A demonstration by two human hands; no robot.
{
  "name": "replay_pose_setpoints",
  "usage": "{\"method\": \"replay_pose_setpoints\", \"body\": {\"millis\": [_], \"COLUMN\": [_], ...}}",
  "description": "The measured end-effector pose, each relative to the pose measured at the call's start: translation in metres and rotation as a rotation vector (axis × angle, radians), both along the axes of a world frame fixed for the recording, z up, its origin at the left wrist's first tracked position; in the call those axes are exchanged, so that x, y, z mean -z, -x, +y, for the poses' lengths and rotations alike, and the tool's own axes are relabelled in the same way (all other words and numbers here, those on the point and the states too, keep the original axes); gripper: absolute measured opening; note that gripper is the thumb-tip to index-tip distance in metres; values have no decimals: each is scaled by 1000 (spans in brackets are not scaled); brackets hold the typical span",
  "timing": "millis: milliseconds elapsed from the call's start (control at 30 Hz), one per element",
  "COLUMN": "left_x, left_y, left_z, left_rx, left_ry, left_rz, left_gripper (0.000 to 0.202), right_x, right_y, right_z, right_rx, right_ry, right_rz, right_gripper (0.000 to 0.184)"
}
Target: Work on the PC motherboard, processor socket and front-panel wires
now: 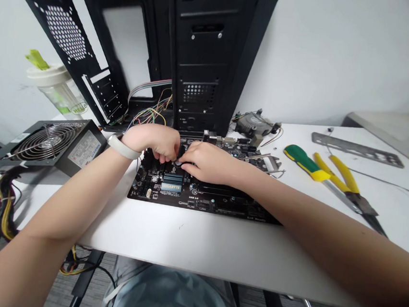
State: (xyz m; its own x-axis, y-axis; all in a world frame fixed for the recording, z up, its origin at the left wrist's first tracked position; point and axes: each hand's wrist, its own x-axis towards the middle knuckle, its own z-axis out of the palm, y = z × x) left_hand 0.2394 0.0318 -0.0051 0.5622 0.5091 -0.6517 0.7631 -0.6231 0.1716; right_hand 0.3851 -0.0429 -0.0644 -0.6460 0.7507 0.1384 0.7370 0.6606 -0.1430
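A black motherboard (200, 199) lies flat on the white table (189, 241) in front of me. My left hand (154, 142), with a white band on its wrist, curls its fingers down onto the board's middle. My right hand (209, 162) meets it there, fingers pinched around a small round silvery part (178, 162). Both hands are closed over that spot, and what lies beneath them is mostly hidden. A blue heatsink (172, 182) sits on the board just below the fingers.
An open black PC case (200, 51) stands behind the board with loose coloured wires (150, 112). A power supply (51, 143) sits left, a cup (60, 89) behind it. A cooler fan (254, 123), a green-yellow screwdriver (306, 164), yellow pliers (346, 184) and a metal I/O plate (357, 149) lie right.
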Motion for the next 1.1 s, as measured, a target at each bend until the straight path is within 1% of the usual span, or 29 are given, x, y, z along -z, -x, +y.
{"method": "replay_pose_setpoints", "body": {"millis": [267,433,667,900,1100], "left_x": [2,2,5,4,5], "left_y": [0,-1,-2,-4,-3], "left_z": [2,2,6,4,-2], "left_rx": [-61,-77,-101,-93,-107], "left_ry": [14,19,36,1,-45], "left_rz": [-10,6,25,38,25], "left_gripper": [30,32,32,27,20], "right_x": [-1,-1,0,-3,-5], "right_y": [1,2,1,3,7], "right_z": [0,0,0,1,-1], "right_rx": [3,25,28,70,136], "right_ry": [-10,21,5,54,47], "right_rz": [-10,-23,-1,-16,-20], "right_gripper": [28,30,25,29,24]}}
